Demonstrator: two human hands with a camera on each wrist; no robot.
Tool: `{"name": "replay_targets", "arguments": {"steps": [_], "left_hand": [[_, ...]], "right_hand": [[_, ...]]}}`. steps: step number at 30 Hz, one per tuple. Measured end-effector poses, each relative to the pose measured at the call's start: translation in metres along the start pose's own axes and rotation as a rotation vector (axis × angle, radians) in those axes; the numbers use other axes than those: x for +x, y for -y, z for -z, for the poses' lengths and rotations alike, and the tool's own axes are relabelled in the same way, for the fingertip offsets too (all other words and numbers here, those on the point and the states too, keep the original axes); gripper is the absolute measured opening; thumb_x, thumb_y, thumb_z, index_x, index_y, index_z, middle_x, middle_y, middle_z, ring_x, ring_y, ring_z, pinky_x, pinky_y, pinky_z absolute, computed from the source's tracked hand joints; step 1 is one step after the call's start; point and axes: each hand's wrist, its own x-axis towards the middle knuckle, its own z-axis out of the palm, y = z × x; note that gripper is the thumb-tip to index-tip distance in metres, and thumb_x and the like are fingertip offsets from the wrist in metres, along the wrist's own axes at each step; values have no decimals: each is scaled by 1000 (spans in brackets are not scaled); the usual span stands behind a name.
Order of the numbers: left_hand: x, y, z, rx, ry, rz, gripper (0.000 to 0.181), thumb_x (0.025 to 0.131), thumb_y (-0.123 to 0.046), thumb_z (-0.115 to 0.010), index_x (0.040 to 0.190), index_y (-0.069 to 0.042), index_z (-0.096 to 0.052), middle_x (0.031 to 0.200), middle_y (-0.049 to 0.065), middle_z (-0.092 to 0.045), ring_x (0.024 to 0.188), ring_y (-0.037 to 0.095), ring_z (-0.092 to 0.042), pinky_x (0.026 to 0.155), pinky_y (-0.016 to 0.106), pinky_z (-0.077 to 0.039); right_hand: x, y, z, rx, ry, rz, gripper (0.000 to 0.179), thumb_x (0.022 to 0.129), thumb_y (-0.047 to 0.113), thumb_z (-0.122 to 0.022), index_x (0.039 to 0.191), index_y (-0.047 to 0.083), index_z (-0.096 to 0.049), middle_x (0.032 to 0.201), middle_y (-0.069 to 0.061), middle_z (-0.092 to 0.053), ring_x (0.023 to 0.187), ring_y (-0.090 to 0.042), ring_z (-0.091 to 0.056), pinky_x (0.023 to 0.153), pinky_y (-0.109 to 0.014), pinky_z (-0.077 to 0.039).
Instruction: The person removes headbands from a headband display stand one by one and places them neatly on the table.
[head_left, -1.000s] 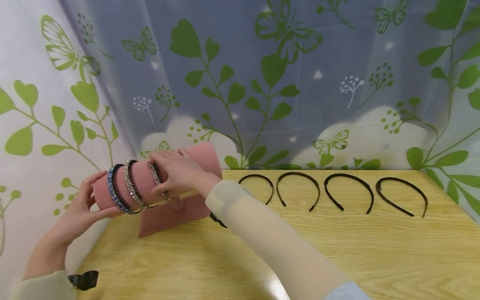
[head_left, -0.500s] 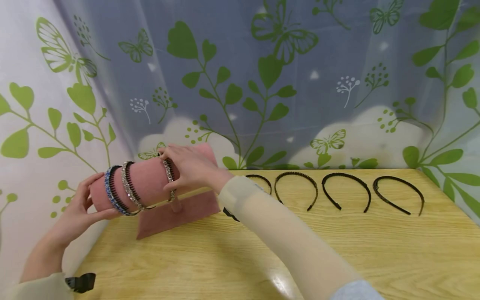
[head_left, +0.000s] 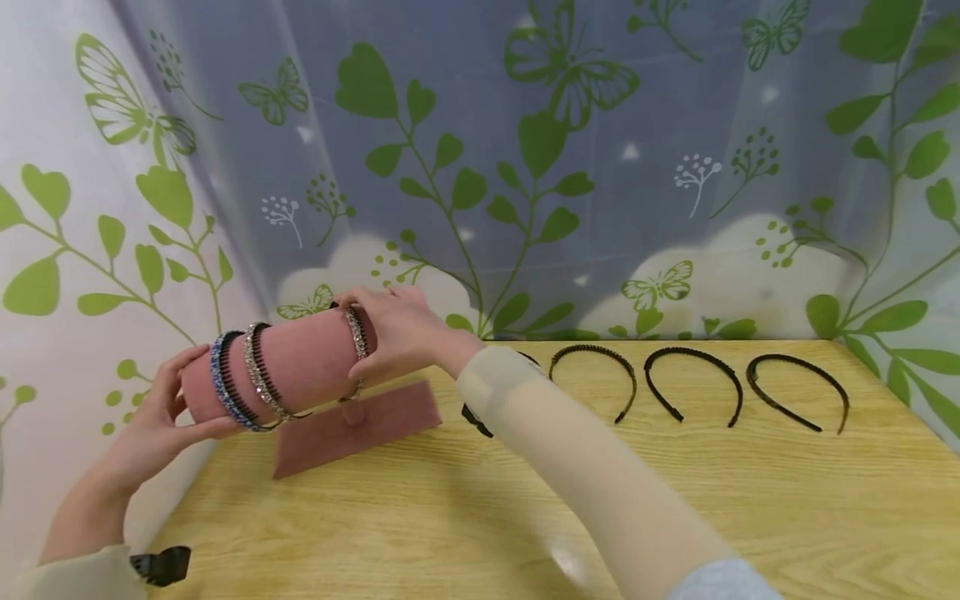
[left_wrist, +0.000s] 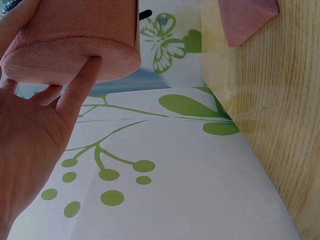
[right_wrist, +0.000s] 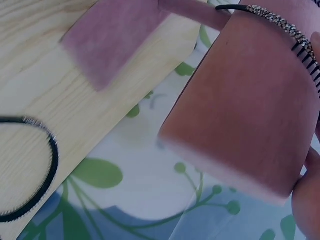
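A pink padded roll of a headband display stand (head_left: 307, 358) is tilted up to the right in the head view. My left hand (head_left: 146, 442) holds its left end, thumb underneath and fingers at the end face, as the left wrist view also shows. A blue beaded headband (head_left: 223, 387) sits round the roll near that hand, and a silver rhinestone headband (head_left: 258, 375) sits beside it. Farther right, my right hand (head_left: 401, 333) grips a third, sparkling toothed headband (head_left: 357, 333) fitted over the roll. The right wrist view shows this headband's rhinestones (right_wrist: 280, 22) and teeth.
The stand's pink base (head_left: 360, 433) rests on the wooden table (head_left: 420, 517). Several dark headbands lie in a row to the right, including a toothed one (head_left: 592, 350) and a plain-looking one (head_left: 693, 354). A patterned curtain (head_left: 465, 250) hangs behind.
My right hand has slid right along the roll, carrying the third headband away from the two on the left. My left hand keeps its hold on the roll's end.
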Motion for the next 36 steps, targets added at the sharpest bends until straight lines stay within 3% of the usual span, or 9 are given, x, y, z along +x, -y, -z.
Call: {"name": "replay_targets", "arguments": {"steps": [11,18,27,36], "left_hand": [[1,0,2,6,-1,9,98,86,9,-68,155,-30,-10,139,-11,-27,111,-2,-37,76,16,-48],[1,0,2,-4,7,7,97,87,10,-66,155,-29,-9,140,-10,-27,112,-1,-37,76,16,-49],[1,-1,1,1,2,-4,98,86,11,-67,155,-28,-11,138,-11,-28,112,-2,-37,76,15,-47],[1,-1,0,-26,15,-9,97,85,13,-66,155,-28,-11,138,-11,-29,112,-2,-39,75,17,-49]], "right_hand": [[-19,-32,13,27,-30,-54,94,72,50,-83,147,17,-35,146,6,-39,131,-9,-40,115,-31,-9],[-27,-41,16,31,-40,-39,100,72,47,-84,150,17,-31,149,2,-37,134,-12,-36,112,-28,-20],[-29,-44,7,4,10,-36,112,68,41,-89,155,18,-22,159,0,-19,145,-18,-14,114,-36,-20],[-30,-44,17,-57,106,-40,123,67,39,-90,157,17,-10,160,-1,-13,146,-20,-11,115,-36,-18]]}}
